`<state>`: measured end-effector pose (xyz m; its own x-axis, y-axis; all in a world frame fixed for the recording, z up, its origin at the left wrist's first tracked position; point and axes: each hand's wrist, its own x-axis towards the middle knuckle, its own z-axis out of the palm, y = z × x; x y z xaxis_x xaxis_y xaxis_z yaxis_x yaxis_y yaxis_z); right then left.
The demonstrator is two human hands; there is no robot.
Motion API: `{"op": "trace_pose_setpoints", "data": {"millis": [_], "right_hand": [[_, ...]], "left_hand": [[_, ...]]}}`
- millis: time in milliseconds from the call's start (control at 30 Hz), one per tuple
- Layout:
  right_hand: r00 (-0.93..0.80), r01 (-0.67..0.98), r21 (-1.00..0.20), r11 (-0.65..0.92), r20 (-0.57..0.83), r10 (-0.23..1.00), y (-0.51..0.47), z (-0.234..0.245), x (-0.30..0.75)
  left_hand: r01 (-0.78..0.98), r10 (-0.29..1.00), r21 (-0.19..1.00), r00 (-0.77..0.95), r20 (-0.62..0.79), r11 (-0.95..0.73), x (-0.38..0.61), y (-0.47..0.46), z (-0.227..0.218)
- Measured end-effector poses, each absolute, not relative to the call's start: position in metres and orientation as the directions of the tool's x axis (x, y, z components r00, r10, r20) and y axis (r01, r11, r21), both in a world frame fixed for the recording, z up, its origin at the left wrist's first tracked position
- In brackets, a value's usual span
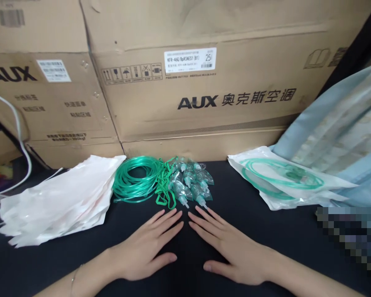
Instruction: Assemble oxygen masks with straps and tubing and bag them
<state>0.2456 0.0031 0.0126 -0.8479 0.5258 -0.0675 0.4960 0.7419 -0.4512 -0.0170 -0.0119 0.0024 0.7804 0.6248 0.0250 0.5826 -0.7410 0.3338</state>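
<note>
Left hand and right hand lie flat, empty; at twelve o'clock one tubing coil, several masks (uncountable), one sealed bag.

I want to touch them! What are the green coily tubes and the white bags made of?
The green tubing looks like soft, see-through plastic: it bends into loose coils and shines. The white bags on the left look like thin, crinkly plastic film, slightly glossy and milky. The big boxes behind are brown cardboard, dull and creased. Both hands, left hand and right hand, lie flat on the black table.

Bare forearms, no sleeves; left hand wrist wears thin bracelet; right hand unadorned.
</note>
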Motion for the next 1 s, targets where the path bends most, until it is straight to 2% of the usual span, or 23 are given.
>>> {"op": "trace_pose_setpoints", "data": {"millis": [233,433,733,867,1000], "right_hand": [[-0.847,0.511,-0.435,0.741,-0.106,0.521,0.002,0.016,0.244],[-0.853,0.500,-0.454,0.738,-0.108,0.511,0.004,0.016,0.245],[-0.838,0.511,-0.474,0.717,-0.090,0.538,0.004,0.017,0.246],[-0.816,0.551,-0.374,0.746,-0.056,0.575,0.004,0.014,0.239],[-0.772,0.579,-0.242,0.779,0.144,0.619,0.008,0.002,0.224]], "left_hand": [[0.602,0.640,0.347,0.769,-0.009,-0.719,-0.016,-0.011,0.003],[0.586,0.643,0.395,0.765,0.018,-0.708,-0.016,-0.010,0.005],[0.632,0.684,0.407,0.729,-0.025,-0.659,-0.015,-0.011,0.002],[0.653,0.700,0.349,0.714,0.012,-0.672,-0.010,-0.010,-0.002],[0.684,0.727,0.267,0.676,0.118,-0.679,0.002,-0.007,-0.002]]}}
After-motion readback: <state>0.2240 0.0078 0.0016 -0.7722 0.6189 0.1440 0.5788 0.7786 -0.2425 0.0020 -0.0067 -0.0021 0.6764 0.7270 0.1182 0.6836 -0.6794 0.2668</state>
